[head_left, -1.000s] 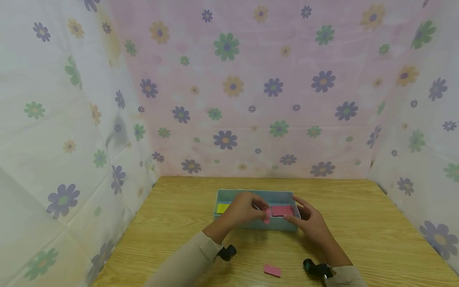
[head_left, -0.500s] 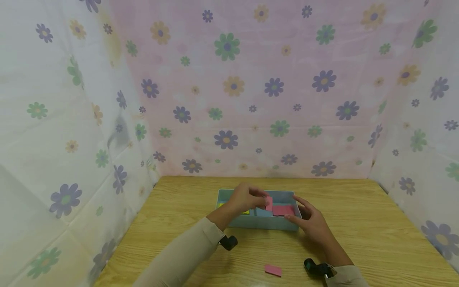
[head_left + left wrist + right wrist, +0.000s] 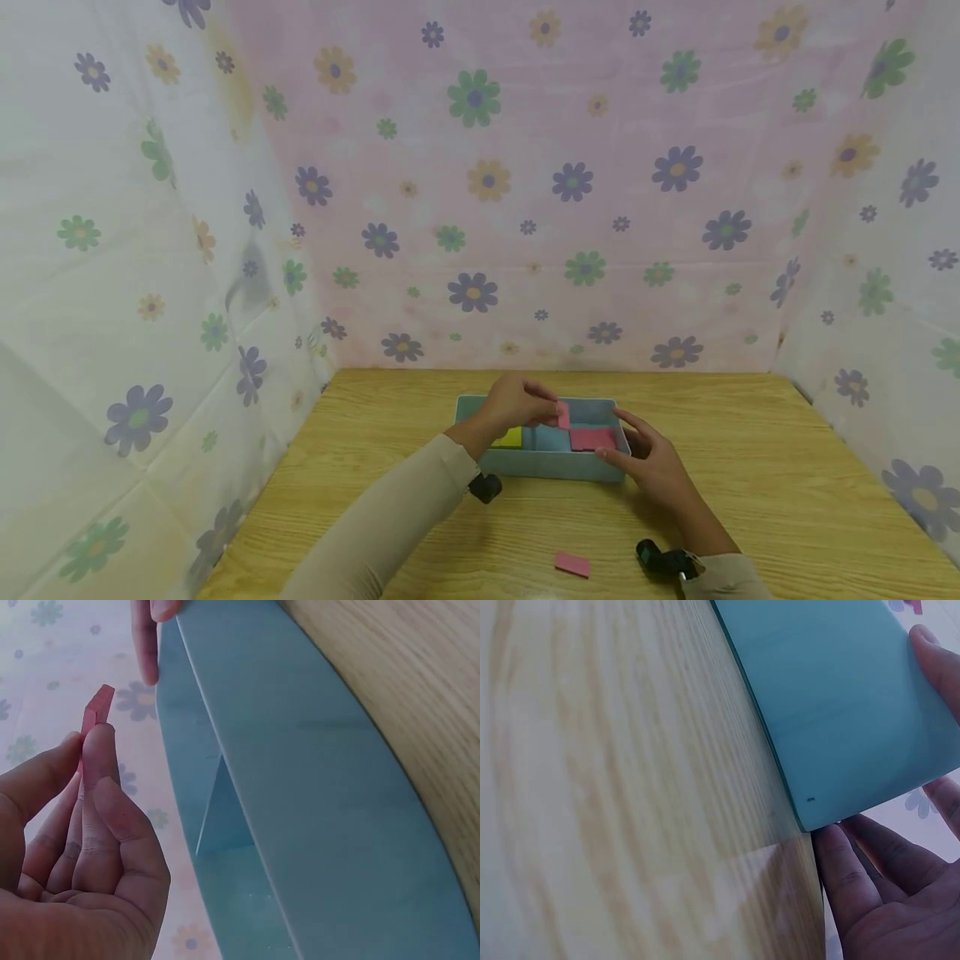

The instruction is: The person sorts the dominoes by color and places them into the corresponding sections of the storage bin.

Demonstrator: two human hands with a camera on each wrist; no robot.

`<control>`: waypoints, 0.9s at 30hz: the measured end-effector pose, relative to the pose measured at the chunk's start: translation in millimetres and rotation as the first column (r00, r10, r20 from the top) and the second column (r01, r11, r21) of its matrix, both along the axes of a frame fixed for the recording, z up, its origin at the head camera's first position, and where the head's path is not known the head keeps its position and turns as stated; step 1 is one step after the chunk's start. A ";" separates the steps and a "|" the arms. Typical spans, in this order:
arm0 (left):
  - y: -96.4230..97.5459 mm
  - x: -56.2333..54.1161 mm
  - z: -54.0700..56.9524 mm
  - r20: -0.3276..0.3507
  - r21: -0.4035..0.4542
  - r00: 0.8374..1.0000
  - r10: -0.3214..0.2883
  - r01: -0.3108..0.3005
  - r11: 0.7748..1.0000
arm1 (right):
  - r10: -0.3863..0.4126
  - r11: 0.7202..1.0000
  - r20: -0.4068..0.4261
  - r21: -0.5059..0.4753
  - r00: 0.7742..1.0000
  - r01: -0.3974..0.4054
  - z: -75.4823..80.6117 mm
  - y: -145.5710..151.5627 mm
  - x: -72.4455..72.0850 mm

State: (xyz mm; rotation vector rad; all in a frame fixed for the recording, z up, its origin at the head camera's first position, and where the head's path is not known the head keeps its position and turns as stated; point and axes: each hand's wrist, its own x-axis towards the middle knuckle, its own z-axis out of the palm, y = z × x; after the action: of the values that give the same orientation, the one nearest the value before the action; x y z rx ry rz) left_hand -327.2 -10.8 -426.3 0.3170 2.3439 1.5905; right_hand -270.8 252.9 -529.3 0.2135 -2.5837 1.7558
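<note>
My left hand (image 3: 513,407) pinches a small flat pink piece (image 3: 97,706) between thumb and fingertips, over the light blue box (image 3: 551,467). Seen from the left wrist, the piece stands on edge beside the long rim. Larger pink pieces (image 3: 592,439) lie in the box's right part, and yellow pieces (image 3: 512,438) lie left of the divider (image 3: 212,806), partly behind my left hand. My right hand (image 3: 657,468) grips the box's right end, thumb at the front rim and fingers along the end wall (image 3: 885,802).
Another small pink piece (image 3: 572,564) lies on the wooden table (image 3: 390,533) near its front, left of my right wrist. A black wrist camera (image 3: 660,560) sits on that wrist. Flower-printed cloth (image 3: 510,133) encloses the table at the back and sides.
From low at the front rim, my left hand has risen and moved back over the box with the pink piece, uncovering the box's middle. The right hand has stayed at the right end.
</note>
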 end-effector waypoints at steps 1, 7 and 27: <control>1.0 -0.8 1.0 0.001 -0.005 1.000 0.007 -0.007 1.000 | -0.001 1.000 0.000 0.002 1.000 0.001 0.2 0.0 -0.1; 6.9 -6.2 3.0 -0.022 -0.065 0.999 0.030 -0.032 0.997 | -0.003 1.000 0.002 0.002 1.000 0.003 1.7 -0.4 0.3; 29.4 -19.3 -11.4 -0.139 -0.358 0.990 0.024 -0.073 0.931 | -0.008 1.000 0.011 0.021 1.000 0.008 1.9 -1.3 0.7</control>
State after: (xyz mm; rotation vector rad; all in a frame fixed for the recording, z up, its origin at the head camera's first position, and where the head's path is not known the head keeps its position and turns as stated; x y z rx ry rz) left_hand -346.5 18.6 -437.7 0.2894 2.7031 1.1498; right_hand -270.1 251.7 -527.4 0.1941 -2.6077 1.7329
